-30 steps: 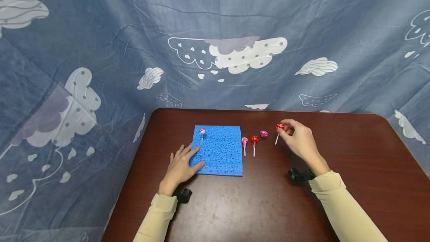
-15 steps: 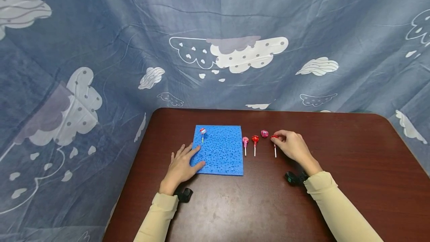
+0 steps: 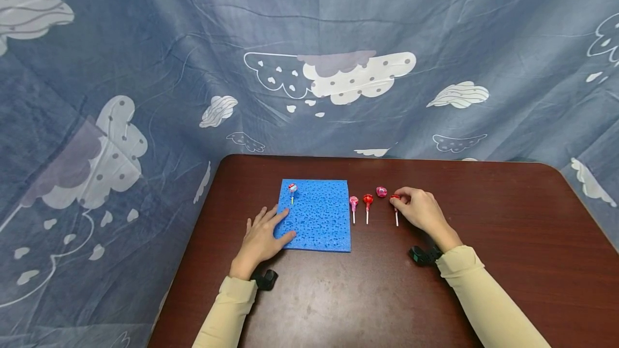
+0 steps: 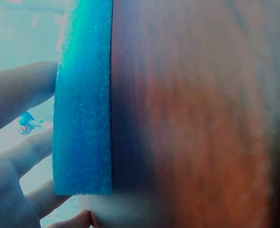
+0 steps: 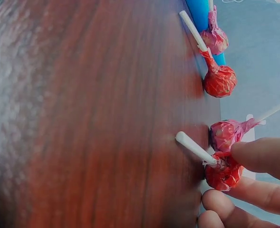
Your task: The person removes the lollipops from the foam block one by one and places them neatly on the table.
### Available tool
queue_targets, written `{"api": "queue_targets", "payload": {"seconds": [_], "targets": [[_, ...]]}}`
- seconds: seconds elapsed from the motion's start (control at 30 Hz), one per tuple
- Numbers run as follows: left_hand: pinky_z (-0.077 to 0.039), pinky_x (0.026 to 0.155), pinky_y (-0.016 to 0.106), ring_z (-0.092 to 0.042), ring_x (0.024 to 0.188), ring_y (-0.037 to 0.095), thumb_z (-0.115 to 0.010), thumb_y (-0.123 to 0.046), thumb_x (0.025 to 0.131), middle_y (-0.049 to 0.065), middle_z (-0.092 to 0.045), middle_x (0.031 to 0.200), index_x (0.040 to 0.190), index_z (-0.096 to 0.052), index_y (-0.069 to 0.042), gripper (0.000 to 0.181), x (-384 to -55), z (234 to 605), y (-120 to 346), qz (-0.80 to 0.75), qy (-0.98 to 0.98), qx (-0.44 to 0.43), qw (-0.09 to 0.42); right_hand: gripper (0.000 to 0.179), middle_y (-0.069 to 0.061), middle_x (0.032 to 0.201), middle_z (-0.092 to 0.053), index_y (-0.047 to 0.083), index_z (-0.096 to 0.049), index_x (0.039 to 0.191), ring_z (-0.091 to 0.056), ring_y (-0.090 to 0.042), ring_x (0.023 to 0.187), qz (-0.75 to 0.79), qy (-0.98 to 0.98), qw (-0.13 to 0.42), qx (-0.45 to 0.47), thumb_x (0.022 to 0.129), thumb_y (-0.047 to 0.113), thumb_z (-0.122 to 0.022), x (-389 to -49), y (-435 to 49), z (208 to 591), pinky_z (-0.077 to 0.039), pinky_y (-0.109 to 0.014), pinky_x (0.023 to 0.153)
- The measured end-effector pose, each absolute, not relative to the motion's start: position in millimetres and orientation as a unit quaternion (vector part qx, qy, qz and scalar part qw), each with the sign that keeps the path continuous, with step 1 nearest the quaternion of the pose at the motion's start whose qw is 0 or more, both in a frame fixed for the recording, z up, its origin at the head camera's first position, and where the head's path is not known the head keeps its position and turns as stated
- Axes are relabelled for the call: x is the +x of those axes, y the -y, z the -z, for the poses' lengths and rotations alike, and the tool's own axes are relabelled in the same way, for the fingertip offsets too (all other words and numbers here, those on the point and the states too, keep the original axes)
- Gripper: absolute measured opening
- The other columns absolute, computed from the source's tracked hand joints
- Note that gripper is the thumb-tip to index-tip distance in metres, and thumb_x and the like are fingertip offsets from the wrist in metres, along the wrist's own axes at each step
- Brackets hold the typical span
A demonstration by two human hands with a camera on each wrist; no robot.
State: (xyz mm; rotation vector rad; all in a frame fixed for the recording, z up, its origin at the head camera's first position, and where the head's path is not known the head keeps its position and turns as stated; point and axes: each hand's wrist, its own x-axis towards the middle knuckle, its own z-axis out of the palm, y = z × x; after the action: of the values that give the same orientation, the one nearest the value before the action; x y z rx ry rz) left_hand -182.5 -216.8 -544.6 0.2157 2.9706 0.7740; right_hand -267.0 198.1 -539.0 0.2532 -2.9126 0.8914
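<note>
My right hand [image 3: 425, 212] pinches the wrapped head of a red lollipop [image 5: 223, 173] between thumb and fingers. Its white stick points toward my side of the table, with the tip close over the wood. My left hand [image 3: 263, 236] lies with fingers spread across the left edge of a blue foam board [image 3: 319, 216]. A lollipop with a red, white and blue wrapper [image 3: 292, 188] stands upright in the board's upper left part. Between board and right hand lie a pink lollipop [image 3: 354, 201], another red lollipop [image 3: 368, 199] and a purplish-pink lollipop [image 3: 381, 192], its stick pointing away.
The brown wooden table [image 3: 512, 240] has rounded far corners. A blue curtain [image 3: 309, 128] with cloud prints hangs behind it and along the left side. Each wrist wears a black camera strap.
My right hand has come left and toward me with the red lollipop, lowering it beside the others; over the last half second it has stayed still. The left hand keeps its place.
</note>
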Motion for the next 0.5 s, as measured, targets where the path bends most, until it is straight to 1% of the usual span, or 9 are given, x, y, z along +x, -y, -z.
{"api": "queue_targets", "payload": {"seconds": [0.23, 0.5], "targets": [[-0.017, 0.118, 0.079, -0.028, 0.157, 0.044, -0.071, -0.053, 0.095, 0.013, -0.040, 0.166, 0.155, -0.052, -0.026, 0.069, -182.4, 543.5, 216.4, -0.249, -0.966, 0.070, 0.033, 0.023, -0.001, 0.079, -0.068, 0.004, -0.076, 0.108, -0.056, -0.013, 0.068, -0.290, 0.953, 0.044, 0.080, 0.095, 0.023, -0.075, -266.5, -198.2, 539.2, -0.043, -0.032, 0.064], [-0.016, 0.118, 0.079, -0.027, 0.157, 0.044, -0.071, -0.053, 0.095, 0.013, -0.040, 0.166, 0.155, -0.052, -0.026, 0.069, -182.4, 542.9, 216.2, -0.253, -0.965, 0.067, 0.035, 0.031, -0.003, 0.082, -0.070, 0.003, -0.074, 0.114, -0.059, -0.014, 0.070, -0.287, 0.955, 0.039, 0.070, 0.096, 0.029, -0.074, -265.3, -199.8, 537.9, -0.045, -0.033, 0.065]]}}
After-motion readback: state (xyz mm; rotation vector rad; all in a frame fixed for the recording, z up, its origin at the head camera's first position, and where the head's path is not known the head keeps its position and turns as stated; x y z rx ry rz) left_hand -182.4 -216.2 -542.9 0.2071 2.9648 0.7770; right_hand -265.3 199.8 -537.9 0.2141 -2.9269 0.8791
